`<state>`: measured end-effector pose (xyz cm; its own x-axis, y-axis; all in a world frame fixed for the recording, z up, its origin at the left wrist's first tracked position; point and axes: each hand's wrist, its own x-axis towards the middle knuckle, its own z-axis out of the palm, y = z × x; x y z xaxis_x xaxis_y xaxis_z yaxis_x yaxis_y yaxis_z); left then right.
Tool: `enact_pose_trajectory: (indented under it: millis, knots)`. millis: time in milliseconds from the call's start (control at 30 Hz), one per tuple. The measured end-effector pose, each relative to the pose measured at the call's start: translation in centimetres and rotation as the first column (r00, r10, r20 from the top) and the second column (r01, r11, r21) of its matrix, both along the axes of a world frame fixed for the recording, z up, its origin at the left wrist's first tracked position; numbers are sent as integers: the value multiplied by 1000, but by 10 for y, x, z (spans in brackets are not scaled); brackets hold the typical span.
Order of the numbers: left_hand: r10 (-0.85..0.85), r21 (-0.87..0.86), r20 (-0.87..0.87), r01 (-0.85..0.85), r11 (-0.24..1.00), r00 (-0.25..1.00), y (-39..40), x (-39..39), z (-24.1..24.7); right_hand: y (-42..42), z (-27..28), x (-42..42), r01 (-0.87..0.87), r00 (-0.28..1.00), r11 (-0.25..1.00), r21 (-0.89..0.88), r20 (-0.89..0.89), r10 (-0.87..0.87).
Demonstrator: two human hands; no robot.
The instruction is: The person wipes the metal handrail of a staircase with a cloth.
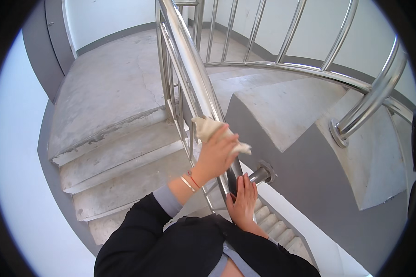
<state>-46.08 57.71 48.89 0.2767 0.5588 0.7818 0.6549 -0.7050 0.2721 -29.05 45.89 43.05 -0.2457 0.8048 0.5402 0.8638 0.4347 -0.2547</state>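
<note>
My left hand (217,152) presses a cream-coloured cloth (208,128) onto the top of a polished stainless-steel handrail (201,81). The cloth drapes across the rail and pokes out on both sides of my fingers, which are slightly blurred. Lower on the same rail, closer to my body, my right hand (244,202) grips the metal with its thumb on the left side and its fingers on the right. Part of the rail is covered by the cloth and both hands.
Concrete steps (124,169) with chipped edges rise on the left to a landing (107,83) and a grey door (60,34). Right of the rail are a stepped grey stair side (315,180), a second steel railing (291,65) and a flanged post (353,117). Lower stairs (274,223) show below.
</note>
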Motion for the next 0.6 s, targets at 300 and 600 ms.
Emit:
enact_pose_trajectory:
  millis: [300,600]
  knots:
    - [262,108,56,-266,958,964,61,-36,48,1,-10,9,-129,992,986,105,28,127]
    - [52,8,-89,-51,999,995,20,-9,12,7,-24,23,-195,980,974,116,-25,199]
